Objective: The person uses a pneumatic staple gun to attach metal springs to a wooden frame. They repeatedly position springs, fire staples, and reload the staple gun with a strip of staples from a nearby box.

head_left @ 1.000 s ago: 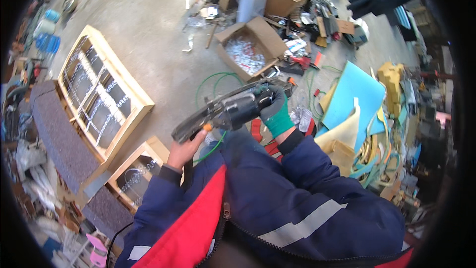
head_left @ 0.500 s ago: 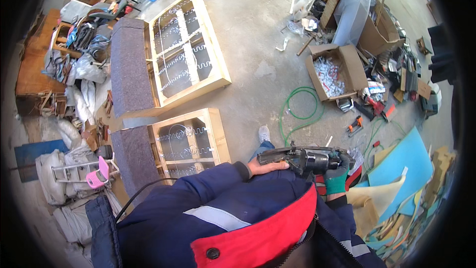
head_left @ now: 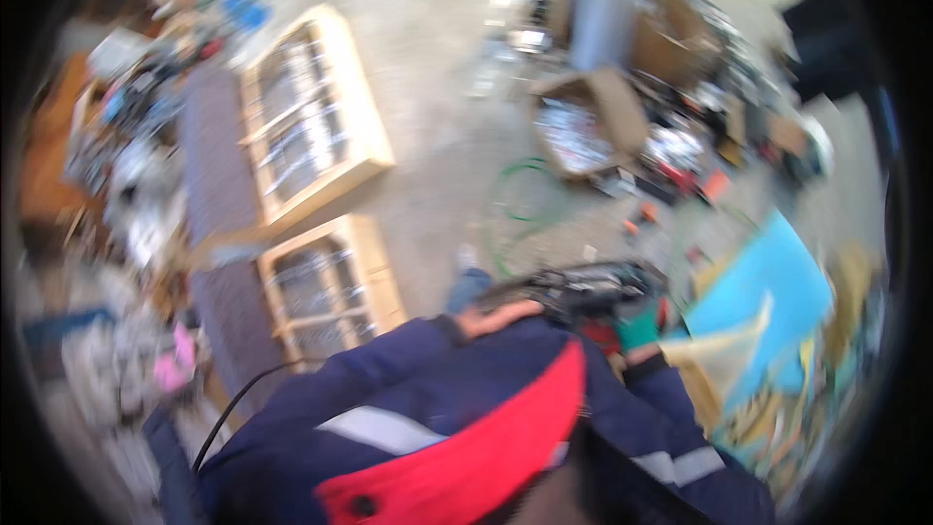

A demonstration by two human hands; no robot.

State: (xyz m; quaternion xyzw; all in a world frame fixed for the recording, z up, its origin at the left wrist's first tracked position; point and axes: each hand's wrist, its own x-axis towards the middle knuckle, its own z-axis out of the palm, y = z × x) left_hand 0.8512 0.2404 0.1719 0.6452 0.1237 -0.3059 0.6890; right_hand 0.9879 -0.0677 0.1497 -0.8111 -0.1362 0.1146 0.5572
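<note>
Across the front of my body lies a black power tool (head_left: 588,287) with a long bar-like part toward the left and a bulky body on the right. My bare left hand (head_left: 498,317) is closed on the long part, thumb stretched along the near side and other fingers hidden by the tool. A green glove covers my right hand (head_left: 639,329), which grips the tool's right end. The tool hides most of its fingers. Motion blurs the whole picture, so finer detail is lost.
Two wooden frames with springs, the larger one (head_left: 352,141) farther away, stand left with grey padded sides. A green hose (head_left: 498,224) loops on the floor near an open cardboard box (head_left: 622,117). Blue foam sheets (head_left: 768,301) lie right; piled clutter (head_left: 146,175) fills the far left.
The view has swung, so the frames, box and foam sit farther left. My hands and the tool keep their hold and stay in front of my body. The picture has turned blurry.
</note>
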